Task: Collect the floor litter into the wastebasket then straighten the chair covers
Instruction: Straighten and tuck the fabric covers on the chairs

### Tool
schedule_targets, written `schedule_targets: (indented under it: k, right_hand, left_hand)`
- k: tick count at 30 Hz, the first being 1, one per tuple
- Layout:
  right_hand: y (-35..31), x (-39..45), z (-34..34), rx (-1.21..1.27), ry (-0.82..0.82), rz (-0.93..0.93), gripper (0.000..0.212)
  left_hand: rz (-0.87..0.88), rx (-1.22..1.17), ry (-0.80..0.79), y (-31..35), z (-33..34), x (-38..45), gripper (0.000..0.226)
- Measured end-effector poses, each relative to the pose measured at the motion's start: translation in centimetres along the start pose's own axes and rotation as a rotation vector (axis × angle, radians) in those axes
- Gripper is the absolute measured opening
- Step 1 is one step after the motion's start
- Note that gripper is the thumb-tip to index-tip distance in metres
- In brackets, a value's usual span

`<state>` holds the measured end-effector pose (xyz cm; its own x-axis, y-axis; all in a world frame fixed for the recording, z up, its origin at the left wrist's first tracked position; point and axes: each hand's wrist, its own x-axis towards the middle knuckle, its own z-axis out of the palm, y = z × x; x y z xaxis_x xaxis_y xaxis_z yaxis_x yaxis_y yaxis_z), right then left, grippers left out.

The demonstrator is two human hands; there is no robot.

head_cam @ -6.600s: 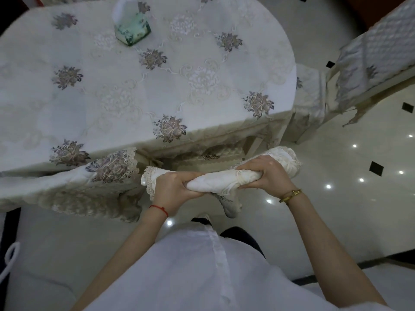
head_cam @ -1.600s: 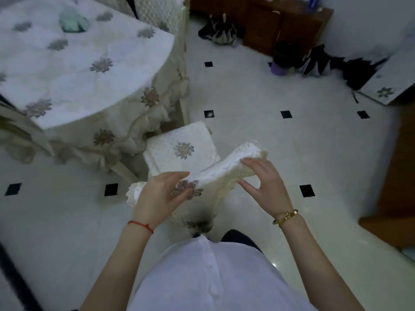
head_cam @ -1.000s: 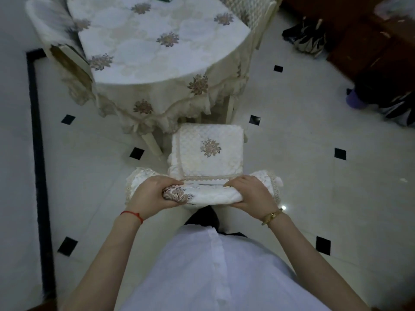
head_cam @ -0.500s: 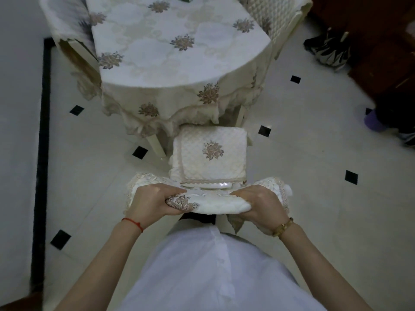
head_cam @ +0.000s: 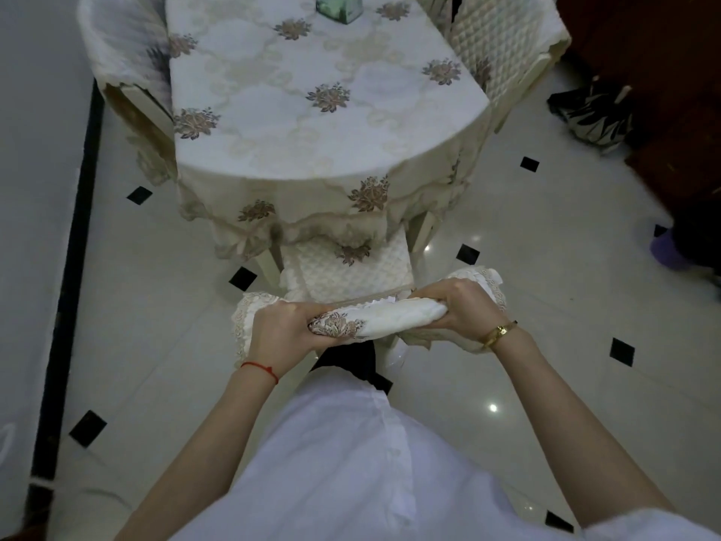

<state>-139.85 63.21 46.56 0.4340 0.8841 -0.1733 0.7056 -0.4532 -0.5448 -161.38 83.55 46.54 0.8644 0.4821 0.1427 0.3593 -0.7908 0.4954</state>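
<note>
A cream chair cover (head_cam: pixel 394 321) with a lace edge and an embroidered flower lies over the top of a chair back just in front of me. My left hand (head_cam: pixel 281 333) grips its left end and my right hand (head_cam: pixel 456 306) grips its right end. Beyond it the chair's quilted seat cushion (head_cam: pixel 343 273) reaches partly under the table. No wastebasket or litter shows.
An oval table (head_cam: pixel 312 95) with a flowered cloth stands ahead, a green tissue box (head_cam: pixel 338 6) at its far end. Covered chairs stand at its left (head_cam: pixel 125 48) and right (head_cam: pixel 503 41). Dark wooden furniture (head_cam: pixel 663 91) and bags (head_cam: pixel 589 111) line the right side.
I have turned and walked from one chair to another, then taken hold of its back cover with both hands. In the last half second the chair slid further under the table.
</note>
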Motion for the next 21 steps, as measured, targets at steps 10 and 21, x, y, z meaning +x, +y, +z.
schedule_targets:
  k: [10,21]
  right_hand:
    - [1.7,5.6,-2.2,-0.011,0.027,-0.074,0.028]
    - [2.2,6.1,-2.1,0.027,-0.011,-0.110,0.047]
  left_hand:
    - [-0.090,-0.039,-0.016,-1.8,1.1,5.0,0.057]
    - [-0.103,-0.089,-0.059,-2.0,1.4,5.0,0.058]
